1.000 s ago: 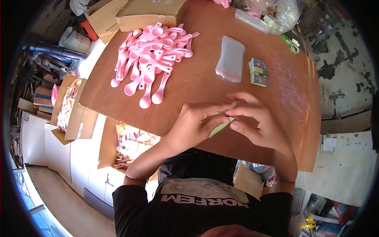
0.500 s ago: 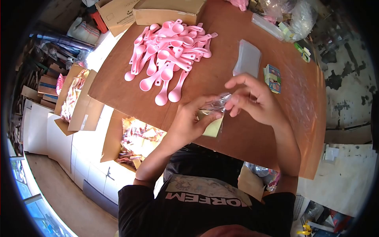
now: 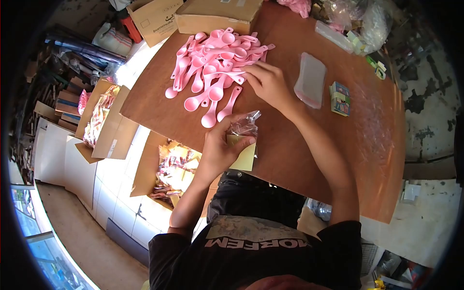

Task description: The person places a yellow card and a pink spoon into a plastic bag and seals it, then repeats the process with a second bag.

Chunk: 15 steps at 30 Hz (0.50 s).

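My left hand (image 3: 218,149) is closed on a clear plastic bag (image 3: 245,124) with a pale yellow card (image 3: 244,158) in its lower part. The bag's upper end is crumpled and stands up past my thumb. My right hand (image 3: 270,87) reaches to the right side of a heap of pink measuring spoons (image 3: 212,55). Its thumb and fingertips pinch the handle end of one pink spoon (image 3: 232,75), which still lies among the others. Two spoons lie at the heap's near edge, close to my left hand.
A stack of clear bags (image 3: 310,79) and a banded bundle of printed cards (image 3: 340,99) lie to the right. A cardboard box (image 3: 217,17) stands behind the spoons. Below the table's left edge an open box (image 3: 145,166) holds filled packets. Plastic wrapping (image 3: 379,29) is piled at the back right.
My right hand has left the bag and moved up and left to the spoon heap, taking hold of a handle. My left hand, with the bag and card, has shifted slightly left.
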Each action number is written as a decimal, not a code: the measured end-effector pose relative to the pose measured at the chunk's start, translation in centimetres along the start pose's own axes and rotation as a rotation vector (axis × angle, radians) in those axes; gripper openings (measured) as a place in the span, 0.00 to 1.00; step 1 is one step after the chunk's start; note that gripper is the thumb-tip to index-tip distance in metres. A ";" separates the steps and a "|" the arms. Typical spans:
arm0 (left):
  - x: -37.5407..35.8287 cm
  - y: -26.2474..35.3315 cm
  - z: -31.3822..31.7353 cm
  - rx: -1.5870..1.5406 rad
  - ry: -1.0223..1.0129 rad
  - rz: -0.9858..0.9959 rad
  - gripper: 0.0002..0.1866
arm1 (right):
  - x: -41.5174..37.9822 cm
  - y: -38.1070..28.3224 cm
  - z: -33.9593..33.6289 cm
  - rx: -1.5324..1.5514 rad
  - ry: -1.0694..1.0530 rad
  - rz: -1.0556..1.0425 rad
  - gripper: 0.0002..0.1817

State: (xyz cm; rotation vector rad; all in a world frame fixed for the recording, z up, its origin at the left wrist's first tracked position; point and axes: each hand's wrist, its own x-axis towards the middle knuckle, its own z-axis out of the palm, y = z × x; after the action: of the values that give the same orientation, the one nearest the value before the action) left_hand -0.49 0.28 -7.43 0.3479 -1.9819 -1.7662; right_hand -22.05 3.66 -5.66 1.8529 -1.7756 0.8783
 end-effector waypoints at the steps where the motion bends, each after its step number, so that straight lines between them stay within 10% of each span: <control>1: 0.0 0.4 0.1 -0.062 0.007 -0.028 0.25 | -0.1 -0.5 -1.2 0.171 0.040 0.215 0.09; 7: 1.3 -0.7 1.4 -0.127 -0.003 0.003 0.29 | -2.1 -2.1 -11.3 0.712 0.338 0.730 0.11; 15: 3.2 0.5 5.8 -0.034 -0.147 0.109 0.30 | -7.4 -5.6 -20.5 0.713 0.329 0.779 0.11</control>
State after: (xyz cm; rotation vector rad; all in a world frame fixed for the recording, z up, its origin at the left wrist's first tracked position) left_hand -6.08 3.84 -6.78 0.0991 -2.0262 -1.7989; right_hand -19.49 23.56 4.40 1.1580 -2.1297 2.1877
